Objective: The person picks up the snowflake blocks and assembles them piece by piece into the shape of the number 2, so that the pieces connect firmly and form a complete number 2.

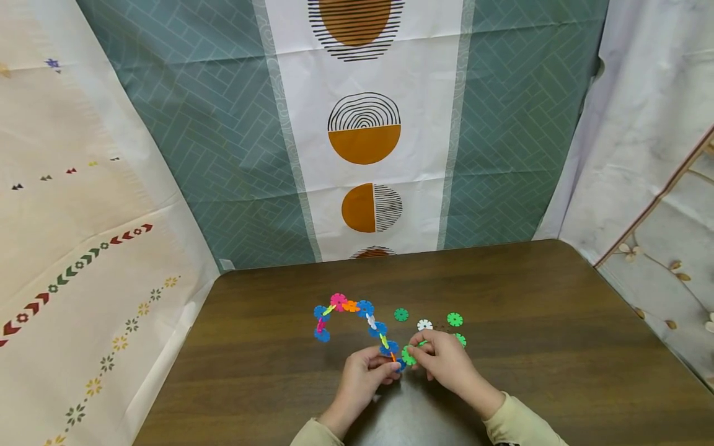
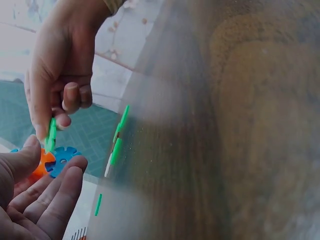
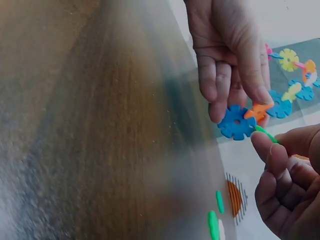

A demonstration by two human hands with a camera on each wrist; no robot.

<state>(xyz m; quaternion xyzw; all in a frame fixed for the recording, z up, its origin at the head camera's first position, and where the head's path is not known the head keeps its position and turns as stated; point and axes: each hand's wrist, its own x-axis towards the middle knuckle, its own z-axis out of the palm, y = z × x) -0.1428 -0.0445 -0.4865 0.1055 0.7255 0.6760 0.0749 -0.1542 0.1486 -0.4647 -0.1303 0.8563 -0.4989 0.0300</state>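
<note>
A brown, wood-grained surface (image 1: 251,365) with rounded far corners fills the lower part of the head view, a pale sheen lying on it between the forearms. Behind it hangs a teal cloth (image 1: 206,111) with a herringbone pattern and a white central band (image 1: 426,155) printed with brown circles and black lines. A cream cloth (image 1: 67,229) with rows of small coloured motifs covers the left side; a whitish, marbled cloth (image 1: 641,124) with a leafy twig print covers the right.

Over the near part of the surface, 2 hands work close together. The left hand (image 1: 364,376) grips the near end of a chain of notched discs (image 1: 365,308), which arches away leftward. The right hand (image 1: 446,360) pinches a green disc (image 1: 409,355) at the chain's blue end disc (image 3: 236,123); whether it is slotted in, I cannot tell. Loose green discs (image 1: 455,319) and a white disc (image 1: 424,324) lie beyond the right hand.
</note>
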